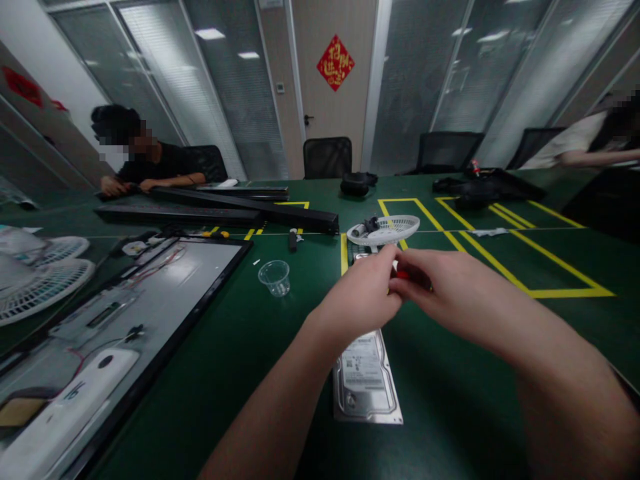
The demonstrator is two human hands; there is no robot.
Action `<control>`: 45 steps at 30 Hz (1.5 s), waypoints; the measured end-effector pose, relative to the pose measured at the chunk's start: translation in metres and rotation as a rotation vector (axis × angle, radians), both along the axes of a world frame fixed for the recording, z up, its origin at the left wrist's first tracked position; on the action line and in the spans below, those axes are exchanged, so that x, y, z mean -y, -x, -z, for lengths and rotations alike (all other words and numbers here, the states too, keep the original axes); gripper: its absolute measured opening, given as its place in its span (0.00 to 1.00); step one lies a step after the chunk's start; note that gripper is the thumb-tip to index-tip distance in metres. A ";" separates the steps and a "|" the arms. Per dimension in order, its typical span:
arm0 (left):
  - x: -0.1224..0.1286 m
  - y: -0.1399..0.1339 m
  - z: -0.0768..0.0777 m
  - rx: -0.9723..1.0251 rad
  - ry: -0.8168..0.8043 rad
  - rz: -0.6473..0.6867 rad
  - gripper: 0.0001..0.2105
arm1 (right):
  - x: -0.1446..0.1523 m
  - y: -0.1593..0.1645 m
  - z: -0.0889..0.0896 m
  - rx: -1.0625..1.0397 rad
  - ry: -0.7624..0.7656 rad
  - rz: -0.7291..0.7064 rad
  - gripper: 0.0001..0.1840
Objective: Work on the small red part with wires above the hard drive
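My left hand and my right hand meet in front of me, fingers pinched together. Between them shows a small red and white piece, mostly covered by the fingers, so its kind is not clear. The right fingers close on it, while what the left fingertips grip is hidden. Below my hands, a silver hard drive lies label up on the green table. Just beyond my hands is a shallow white plastic basket with small dark and metal parts in it.
Left of my hands stands a clear plastic cup. An opened display panel fills the left side, a white device on it. Long black bars lie farther back, near a seated person. Another person sits far right.
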State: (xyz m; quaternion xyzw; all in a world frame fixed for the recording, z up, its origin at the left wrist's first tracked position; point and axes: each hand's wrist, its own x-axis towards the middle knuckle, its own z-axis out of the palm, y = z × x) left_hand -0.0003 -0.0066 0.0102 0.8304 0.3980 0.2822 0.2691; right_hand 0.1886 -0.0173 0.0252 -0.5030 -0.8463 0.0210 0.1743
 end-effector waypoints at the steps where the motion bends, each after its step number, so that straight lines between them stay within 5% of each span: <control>1: 0.000 0.001 0.000 0.006 0.007 0.001 0.12 | 0.001 0.000 0.000 -0.009 -0.010 -0.026 0.09; 6: 0.001 0.001 0.000 0.039 0.024 0.009 0.13 | 0.001 -0.003 0.000 -0.065 -0.027 -0.156 0.19; 13: 0.000 -0.001 -0.001 0.039 0.018 -0.003 0.10 | -0.001 -0.003 0.002 0.025 -0.013 0.024 0.11; 20: 0.000 0.000 0.000 0.072 0.049 0.001 0.13 | 0.001 -0.002 0.000 -0.054 -0.072 -0.134 0.22; 25: -0.001 -0.002 0.000 0.014 0.005 -0.011 0.09 | -0.002 -0.001 -0.002 0.012 -0.007 -0.017 0.11; 30: 0.001 -0.001 0.000 0.021 0.018 -0.010 0.11 | 0.000 -0.003 -0.002 -0.011 0.000 -0.040 0.10; 34: 0.001 0.000 0.000 0.048 0.036 0.000 0.12 | 0.002 -0.004 -0.001 -0.056 -0.030 -0.137 0.20; 38: 0.000 -0.001 0.000 0.044 -0.002 -0.001 0.10 | 0.000 -0.003 0.000 -0.001 0.005 -0.028 0.09; 41: 0.000 -0.001 -0.001 0.032 0.001 -0.005 0.08 | -0.001 -0.002 -0.001 0.049 0.042 0.054 0.12; 45: 0.001 0.000 0.000 0.037 0.011 0.003 0.12 | 0.000 -0.003 -0.002 0.007 0.022 -0.009 0.10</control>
